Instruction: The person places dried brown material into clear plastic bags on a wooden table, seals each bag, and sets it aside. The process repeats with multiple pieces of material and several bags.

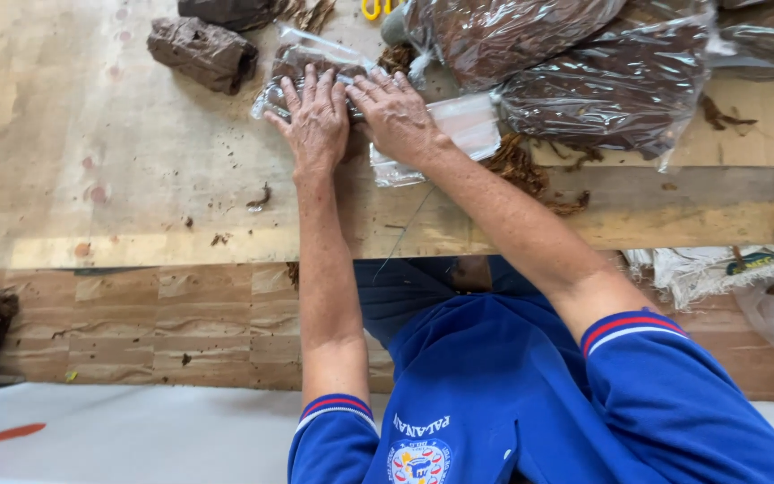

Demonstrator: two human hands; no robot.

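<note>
A small clear plastic bag (287, 64) packed with dark brown dried leaf lies on the wooden table (118, 161). My left hand (317, 118) lies flat on its left part with the fingers spread. Beside it, my right hand (398, 112) lies palm down on the middle of the bag. The bag's empty clear end (472, 127) sticks out to the right of my right hand. Neither hand curls around the bag; both rest on top of it.
A pressed brown leaf block (201, 52) sits at the far left, another above it. Two large clear bags of brown leaf (602, 85) fill the far right. Yellow scissor handles (371, 7) show at the top edge. Loose leaf scraps (517, 166) lie near the table's front edge.
</note>
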